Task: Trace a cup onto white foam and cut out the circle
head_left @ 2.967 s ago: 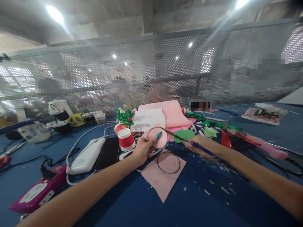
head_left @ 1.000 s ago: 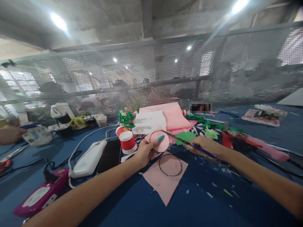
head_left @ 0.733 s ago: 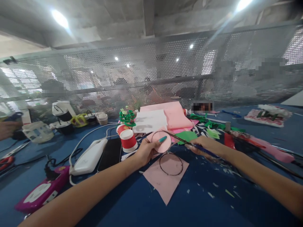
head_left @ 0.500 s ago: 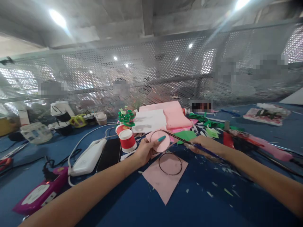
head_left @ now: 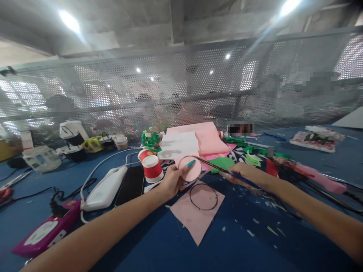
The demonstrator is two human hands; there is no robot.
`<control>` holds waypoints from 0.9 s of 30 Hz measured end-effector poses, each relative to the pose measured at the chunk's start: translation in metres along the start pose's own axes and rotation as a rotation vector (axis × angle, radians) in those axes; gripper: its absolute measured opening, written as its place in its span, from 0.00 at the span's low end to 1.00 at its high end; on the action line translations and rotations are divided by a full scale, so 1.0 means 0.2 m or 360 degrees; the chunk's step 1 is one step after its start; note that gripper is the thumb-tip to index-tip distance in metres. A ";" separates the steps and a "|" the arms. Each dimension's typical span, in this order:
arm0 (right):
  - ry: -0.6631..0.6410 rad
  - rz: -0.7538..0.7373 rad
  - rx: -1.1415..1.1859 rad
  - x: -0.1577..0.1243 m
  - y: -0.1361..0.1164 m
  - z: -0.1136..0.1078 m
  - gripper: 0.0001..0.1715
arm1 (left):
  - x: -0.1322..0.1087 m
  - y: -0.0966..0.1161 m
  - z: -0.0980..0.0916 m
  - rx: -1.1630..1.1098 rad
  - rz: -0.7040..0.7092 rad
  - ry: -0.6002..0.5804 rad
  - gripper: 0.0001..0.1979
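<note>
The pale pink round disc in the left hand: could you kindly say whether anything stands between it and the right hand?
Only the slim dark tool in the right hand spans the gap to the disc; nothing else visible blocks it.

Left thumbnail [head_left: 190,163]: bright teal, smooth, long and narrow, reaching past the tip of the thumb.
Left hand [head_left: 173,179]: bare, with its other nails hidden from view.
Left forearm [head_left: 110,223]: bare and slender from wrist to lower edge of view.
Right hand [head_left: 241,173]: bare, its nails too blurred to describe.
Right forearm [head_left: 307,206]: bare, slender, smooth.
</note>
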State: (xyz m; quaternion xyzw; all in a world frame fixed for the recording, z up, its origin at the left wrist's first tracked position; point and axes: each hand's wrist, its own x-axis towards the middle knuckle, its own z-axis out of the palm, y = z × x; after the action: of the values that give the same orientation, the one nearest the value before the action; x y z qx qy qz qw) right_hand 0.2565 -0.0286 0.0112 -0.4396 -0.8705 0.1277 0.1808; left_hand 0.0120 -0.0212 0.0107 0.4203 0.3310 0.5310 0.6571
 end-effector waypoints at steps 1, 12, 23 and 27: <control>0.0001 -0.0002 0.0004 0.00 0.00 0.00 0.28 | 0.00 0.00 0.00 -0.0007 0.0011 -0.0004 0.09; 0.0024 -0.0021 0.0024 0.00 -0.01 0.01 0.29 | 0.03 -0.03 -0.04 0.0037 0.0072 0.0051 0.15; 0.0038 0.0011 -0.0085 0.00 0.00 0.02 0.28 | 0.00 -0.01 0.00 0.0105 0.0090 0.0074 0.11; -0.0010 -0.0013 -0.0141 -0.01 0.01 0.01 0.26 | -0.01 -0.01 0.00 0.0187 0.0042 0.0017 0.09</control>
State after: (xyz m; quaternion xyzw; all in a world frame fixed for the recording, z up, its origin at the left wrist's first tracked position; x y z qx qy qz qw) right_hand 0.2580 -0.0284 0.0086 -0.4433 -0.8776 0.0896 0.1588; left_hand 0.0129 -0.0232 0.0097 0.4597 0.3597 0.5214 0.6225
